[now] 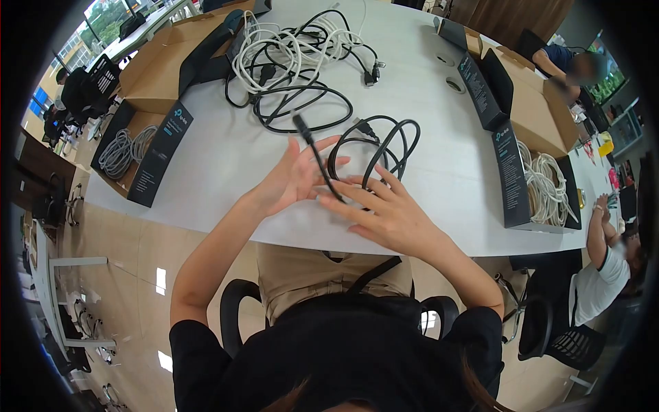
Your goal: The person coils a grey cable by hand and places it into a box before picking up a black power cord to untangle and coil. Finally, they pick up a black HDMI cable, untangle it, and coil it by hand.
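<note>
A black cable (pixel 394 128) with a USB-type plug (pixel 366 129) lies in loose loops on the white table in front of me. One end of it, with a black connector (pixel 302 128), sticks up in front of my left hand (pixel 294 180). That hand is palm-up, its fingers spread and reaching to the edge of the loops. Over the near side of the coil is my right hand (pixel 384 214), its fingertips at the cable's raised stretch. The exact contact there is blurred and partly hidden.
Tangled black and white cables (pixel 295 58) lie farther back on the table (pixel 425 89). An open box (pixel 161 154) with grey cables stands left; another box (pixel 508 172) with white cables stands right. People sit at the right, one in a white shirt (pixel 600 285).
</note>
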Tool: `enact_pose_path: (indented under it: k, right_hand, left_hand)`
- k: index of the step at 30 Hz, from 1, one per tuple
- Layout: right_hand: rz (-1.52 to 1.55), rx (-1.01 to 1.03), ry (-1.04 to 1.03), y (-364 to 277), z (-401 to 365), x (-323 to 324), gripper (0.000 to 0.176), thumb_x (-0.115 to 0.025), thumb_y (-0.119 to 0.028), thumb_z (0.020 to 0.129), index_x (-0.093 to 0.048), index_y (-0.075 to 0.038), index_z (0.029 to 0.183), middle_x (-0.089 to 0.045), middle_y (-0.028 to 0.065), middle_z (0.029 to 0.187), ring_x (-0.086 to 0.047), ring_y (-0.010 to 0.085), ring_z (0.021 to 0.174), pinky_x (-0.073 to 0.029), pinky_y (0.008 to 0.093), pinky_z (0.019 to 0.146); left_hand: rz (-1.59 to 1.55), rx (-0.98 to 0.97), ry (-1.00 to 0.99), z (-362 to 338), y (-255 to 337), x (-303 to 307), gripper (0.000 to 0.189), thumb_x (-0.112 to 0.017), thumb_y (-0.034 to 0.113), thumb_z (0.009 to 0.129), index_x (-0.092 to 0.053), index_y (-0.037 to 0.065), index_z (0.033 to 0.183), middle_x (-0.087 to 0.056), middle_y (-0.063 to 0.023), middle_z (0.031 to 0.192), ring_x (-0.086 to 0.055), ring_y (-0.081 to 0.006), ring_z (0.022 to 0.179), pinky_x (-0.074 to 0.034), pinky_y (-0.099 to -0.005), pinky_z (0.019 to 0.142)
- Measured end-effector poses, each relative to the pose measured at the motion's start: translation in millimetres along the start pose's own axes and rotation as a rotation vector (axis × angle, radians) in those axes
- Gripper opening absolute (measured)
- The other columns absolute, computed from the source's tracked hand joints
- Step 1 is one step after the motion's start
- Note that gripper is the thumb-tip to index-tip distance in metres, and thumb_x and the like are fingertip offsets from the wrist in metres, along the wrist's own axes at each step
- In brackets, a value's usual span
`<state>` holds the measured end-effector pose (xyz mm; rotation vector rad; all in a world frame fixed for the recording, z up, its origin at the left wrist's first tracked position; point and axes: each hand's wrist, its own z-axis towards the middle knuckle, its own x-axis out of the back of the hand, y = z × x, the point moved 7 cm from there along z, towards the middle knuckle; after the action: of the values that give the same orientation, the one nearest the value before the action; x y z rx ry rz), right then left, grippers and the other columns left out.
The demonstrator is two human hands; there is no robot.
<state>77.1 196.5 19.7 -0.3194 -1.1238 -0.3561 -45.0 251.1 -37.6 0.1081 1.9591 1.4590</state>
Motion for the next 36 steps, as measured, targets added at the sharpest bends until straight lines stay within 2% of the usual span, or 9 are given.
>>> enact_pose_path:
  k: [2,6,13,18,21,24,29,33,36]
  right_hand:
    - [0.081,0.0,-0.033,-5,1,2,0.046,-0.067,-0.018,0.072,-0.057,-0.026,0.116,-0.05,-0.0016,0.125,-0.049,0.0211,0.111,-0.032,0.0483,0.101]
    - [0.329,-0.028,0.021,-1,-5,12,0.03,-0.07,-0.017,0.07,-0.066,-0.02,0.1,-0.058,0.0004,0.113,-0.054,0.0228,0.104,-0.035,0.0471,0.097]
    - [0.493,-0.367,0.351,40,-25,47,0.02,-0.066,0.002,0.07,-0.066,-0.003,0.088,-0.066,0.0058,0.082,-0.06,0.0204,0.08,-0.046,0.0323,0.074]
    - [0.245,-0.303,0.314,53,-8,44,0.047,-0.062,0.003,0.071,-0.054,-0.006,0.116,-0.051,0.0108,0.122,-0.051,0.0244,0.107,-0.041,0.0319,0.088]
    - [0.433,-0.456,0.186,86,0,27,0.05,-0.058,0.0,0.075,-0.048,-0.007,0.124,-0.049,0.0109,0.124,-0.049,0.0277,0.11,-0.039,0.0335,0.092]
    - [0.582,-0.555,0.154,102,7,15,0.052,-0.056,-0.005,0.079,-0.042,-0.007,0.129,-0.046,0.0122,0.128,-0.046,0.0308,0.114,-0.034,0.0352,0.098]
    - [0.285,-0.1,0.332,38,35,37,0.058,-0.063,-0.022,0.076,-0.044,-0.01,0.129,-0.042,0.0128,0.133,-0.044,0.0307,0.117,-0.037,0.0373,0.096]
    - [0.063,0.044,0.217,8,57,31,0.062,-0.066,-0.031,0.07,-0.047,-0.012,0.127,-0.04,0.0108,0.135,-0.042,0.0305,0.118,-0.037,0.0384,0.095]
    - [-0.013,0.063,0.164,9,71,21,0.051,-0.066,-0.029,0.071,-0.054,-0.013,0.118,-0.04,0.0074,0.135,-0.041,0.0266,0.12,-0.037,0.0385,0.096]
  left_hand:
    - [0.006,-0.029,-0.01,-12,-4,9,0.066,-0.05,0.045,0.088,-0.025,0.011,0.138,-0.039,-0.0125,0.134,-0.051,-0.0247,0.112,-0.042,-0.036,0.093]
    - [0.286,-0.099,0.385,-37,7,28,0.045,-0.04,0.025,0.094,-0.028,0.009,0.134,-0.046,-0.013,0.13,-0.054,-0.0204,0.108,-0.045,-0.0308,0.087]
    - [0.288,-0.102,0.507,-58,20,59,0.043,-0.038,0.028,0.095,-0.031,0.008,0.133,-0.059,-0.0125,0.111,-0.063,-0.0172,0.08,-0.051,-0.027,0.069]
    - [0.405,-0.149,0.551,-72,42,65,0.045,-0.037,0.025,0.096,-0.028,0.01,0.137,-0.06,-0.011,0.106,-0.063,-0.0151,0.072,-0.052,-0.0268,0.067]
    - [0.463,-0.238,0.63,-85,60,77,0.052,-0.043,0.026,0.094,-0.022,0.005,0.137,-0.062,-0.0119,0.103,-0.065,-0.0186,0.074,-0.052,-0.0289,0.067]
    - [0.462,-0.367,0.803,-97,69,92,0.057,-0.045,0.021,0.093,-0.016,0.006,0.139,-0.052,-0.0141,0.12,-0.061,-0.0202,0.09,-0.049,-0.0318,0.079]
    - [0.574,-0.555,0.907,-103,44,97,0.072,-0.052,0.02,0.09,-0.004,0.006,0.142,-0.019,-0.0153,0.144,-0.036,-0.0312,0.125,-0.034,-0.0407,0.099]
    - [1.309,-0.859,0.924,-107,42,29,0.071,-0.061,0.02,0.082,-0.021,0.008,0.14,-0.015,-0.0171,0.145,-0.021,-0.0348,0.132,-0.024,-0.0469,0.103]
    - [1.372,-0.662,0.563,-83,31,3,0.057,-0.069,0.024,0.074,-0.047,0.01,0.125,-0.022,-0.0185,0.143,-0.023,-0.0369,0.131,-0.022,-0.0517,0.103]
